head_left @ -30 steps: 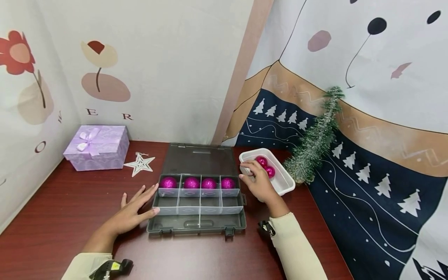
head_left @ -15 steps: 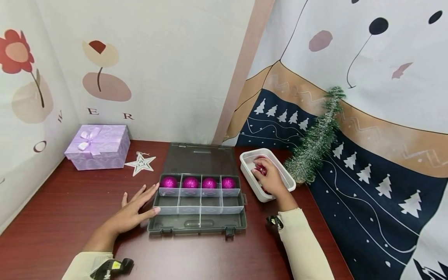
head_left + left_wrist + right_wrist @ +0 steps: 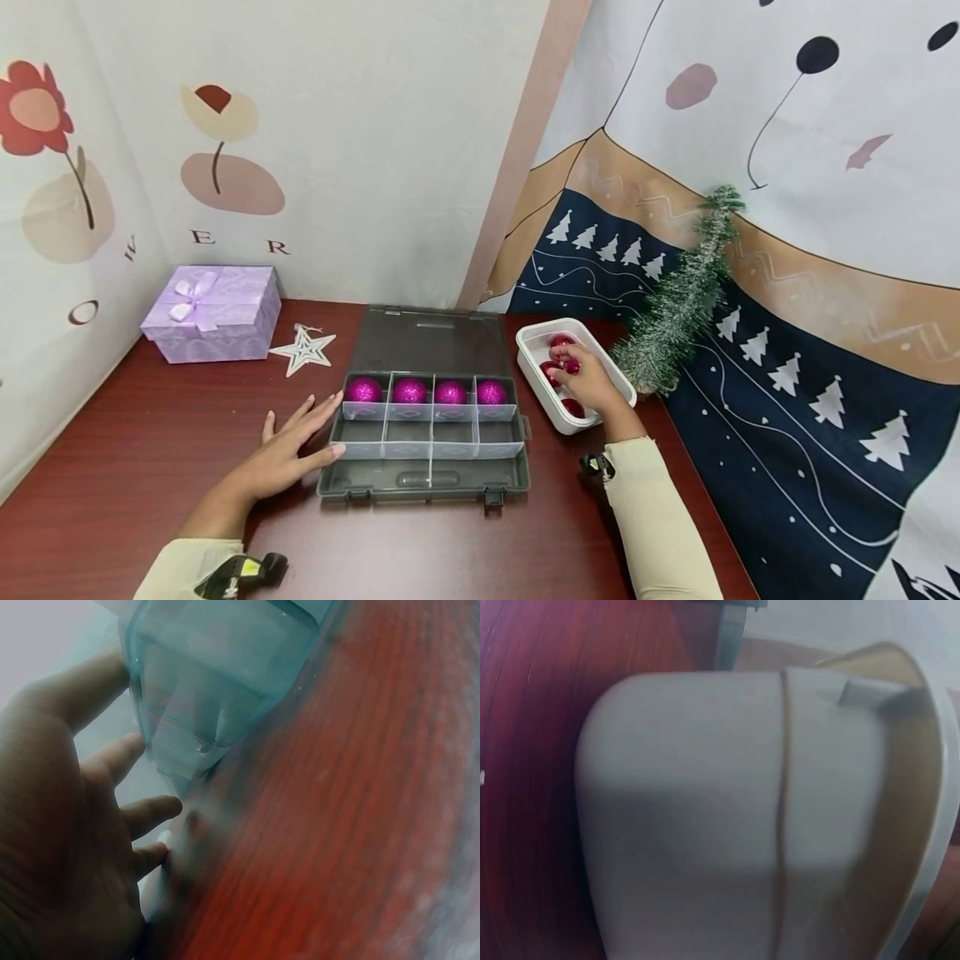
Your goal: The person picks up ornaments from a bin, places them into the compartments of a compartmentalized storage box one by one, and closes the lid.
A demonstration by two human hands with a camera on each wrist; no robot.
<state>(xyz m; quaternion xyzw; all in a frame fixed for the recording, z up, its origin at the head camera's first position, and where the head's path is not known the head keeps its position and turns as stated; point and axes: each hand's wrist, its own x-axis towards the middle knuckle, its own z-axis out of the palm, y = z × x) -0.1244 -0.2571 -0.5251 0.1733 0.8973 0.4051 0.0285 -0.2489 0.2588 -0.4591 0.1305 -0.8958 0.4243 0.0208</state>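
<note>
My left hand [image 3: 273,467] lies with straight, spread fingers at the left side of a grey divided storage box [image 3: 423,475], its thumb touching the edge. The box's lid is laid back, and its rear row holds several glittery magenta baubles [image 3: 409,391]. In the left wrist view the fingertips meet the corner of the see-through box [image 3: 217,682]. My right hand [image 3: 588,385] reaches into a white plastic tub [image 3: 531,379], thumb and fingers pinching a shiny red bauble [image 3: 551,373]. Other red baubles [image 3: 573,407] lie around it. The right wrist view shows mostly the tub's outer wall [image 3: 690,802].
A lilac gift box [image 3: 213,317] with a bow stands at the back left, beside a white star ornament [image 3: 303,350]. A small frosted Christmas tree [image 3: 678,308] leans right behind the tub. Printed cloth walls [image 3: 375,150] border the dark red table [image 3: 390,558].
My right hand has moved from the tub's left rim into the tub, and its fingers now pinch a red bauble there. The left hand has stayed at the storage box.
</note>
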